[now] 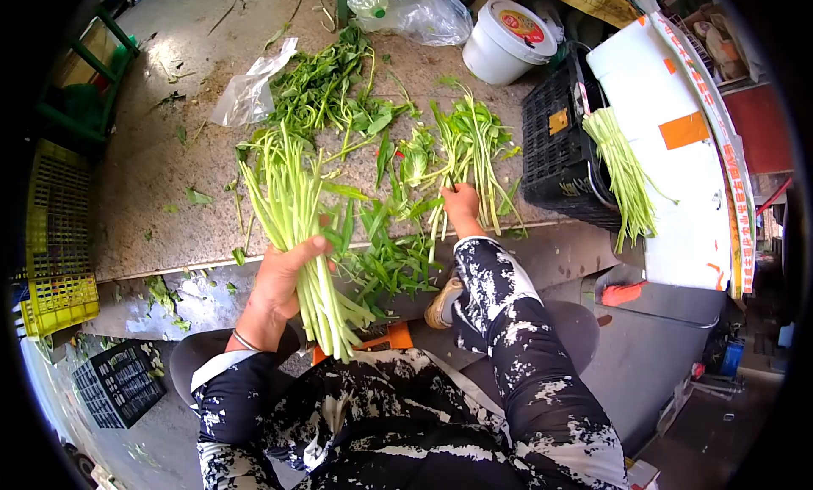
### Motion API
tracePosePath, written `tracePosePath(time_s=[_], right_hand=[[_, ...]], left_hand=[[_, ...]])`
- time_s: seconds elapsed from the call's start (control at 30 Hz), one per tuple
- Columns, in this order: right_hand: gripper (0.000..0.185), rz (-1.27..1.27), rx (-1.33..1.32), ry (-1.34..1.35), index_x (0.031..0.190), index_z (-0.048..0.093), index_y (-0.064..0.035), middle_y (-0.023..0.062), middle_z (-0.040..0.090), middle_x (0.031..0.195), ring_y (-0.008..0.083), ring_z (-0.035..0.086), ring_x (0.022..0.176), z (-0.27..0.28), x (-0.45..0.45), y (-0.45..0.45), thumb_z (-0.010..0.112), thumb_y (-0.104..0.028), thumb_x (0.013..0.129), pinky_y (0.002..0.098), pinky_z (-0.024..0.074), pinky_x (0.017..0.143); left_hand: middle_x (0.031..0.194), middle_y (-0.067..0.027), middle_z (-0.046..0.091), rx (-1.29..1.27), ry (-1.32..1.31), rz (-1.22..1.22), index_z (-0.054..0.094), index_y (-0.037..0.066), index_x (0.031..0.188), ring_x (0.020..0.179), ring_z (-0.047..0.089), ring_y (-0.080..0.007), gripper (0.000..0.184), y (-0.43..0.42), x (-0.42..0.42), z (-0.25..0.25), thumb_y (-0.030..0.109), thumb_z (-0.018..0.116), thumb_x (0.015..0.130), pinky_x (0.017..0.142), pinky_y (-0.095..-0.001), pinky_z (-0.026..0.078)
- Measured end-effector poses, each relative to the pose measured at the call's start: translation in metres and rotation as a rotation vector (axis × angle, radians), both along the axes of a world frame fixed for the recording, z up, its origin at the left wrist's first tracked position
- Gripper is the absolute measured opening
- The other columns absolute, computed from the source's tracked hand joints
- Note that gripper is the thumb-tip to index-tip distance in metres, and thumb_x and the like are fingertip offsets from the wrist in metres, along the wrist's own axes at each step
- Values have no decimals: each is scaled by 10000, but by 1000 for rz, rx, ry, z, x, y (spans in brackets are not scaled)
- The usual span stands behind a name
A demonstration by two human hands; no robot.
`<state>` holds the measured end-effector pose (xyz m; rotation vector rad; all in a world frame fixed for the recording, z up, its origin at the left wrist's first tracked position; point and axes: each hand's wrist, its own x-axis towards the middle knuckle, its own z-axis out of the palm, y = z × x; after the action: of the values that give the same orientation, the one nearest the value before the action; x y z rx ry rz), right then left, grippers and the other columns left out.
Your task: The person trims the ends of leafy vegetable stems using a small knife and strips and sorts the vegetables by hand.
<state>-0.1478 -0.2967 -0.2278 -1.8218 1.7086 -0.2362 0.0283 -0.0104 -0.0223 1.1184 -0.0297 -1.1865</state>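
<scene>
Patterned shirt (406,409); left hand (284,278) curled round stems (285,198); right hand (461,205) gripping greens (474,143).

Your left hand (286,280): closed round one thick bundle of green stems (286,204), held slantwise. Your right hand (461,205): curled at loose stems (479,144) on the speckled slab (152,210). Between your hands: loose leaves (391,261). Beyond them: a leafy heap (326,88), one lidded white bucket (500,54). To your right: a black crate (555,155); a white box (682,198), second stem bundle (625,181) lying against it.
</scene>
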Motion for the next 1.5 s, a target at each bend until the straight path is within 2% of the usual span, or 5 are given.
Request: tracePosePath(time_s=[0.17, 0.3, 0.9, 1.03, 1.5], right_hand=[[151, -132, 85, -152, 805, 635, -42, 53, 612, 659, 119, 561, 553, 35, 9, 9, 654, -180, 747, 284, 438, 484], [184, -296, 592, -975, 891, 591, -11, 22, 580, 672, 48, 465, 491, 131, 15, 83, 679, -96, 753, 154, 308, 369], [146, 347, 359, -862, 875, 620, -9, -4, 600, 721, 31, 508, 611, 183, -4, 232, 684, -87, 770, 175, 426, 553], [574, 365, 782, -977, 1192, 470, 31, 9, 530, 699, 51, 397, 505, 210, -2, 203, 374, -466, 921, 181, 326, 457], [322, 276, 1453, -1247, 1161, 512, -108, -55, 349, 560, 39, 315, 458, 167, 4, 144, 483, -311, 913, 177, 266, 406]], left_hand=[[834, -46, 542, 23, 19, 28, 514, 32, 1086, 636, 570, -162, 377, -6, 0, 1, 111, 676, 755, 556, -267, 511], [839, -77, 573, 110, 22, 2, 535, 14, 1020, 668, 599, -198, 234, -8, 4, -11, 111, 589, 814, 583, -294, 508], [812, -81, 601, -56, 4, -98, 555, 3, 966, 656, 608, -208, 242, -1, -12, 3, 5, 650, 743, 568, -333, 521], [807, -69, 593, -73, -56, -143, 559, 7, 940, 649, 597, -189, 224, 3, -9, 6, -12, 647, 734, 591, -306, 518], [822, -76, 573, 99, -41, -417, 539, -2, 949, 708, 603, -208, 291, 16, -6, 3, -69, 653, 691, 547, -330, 533]])
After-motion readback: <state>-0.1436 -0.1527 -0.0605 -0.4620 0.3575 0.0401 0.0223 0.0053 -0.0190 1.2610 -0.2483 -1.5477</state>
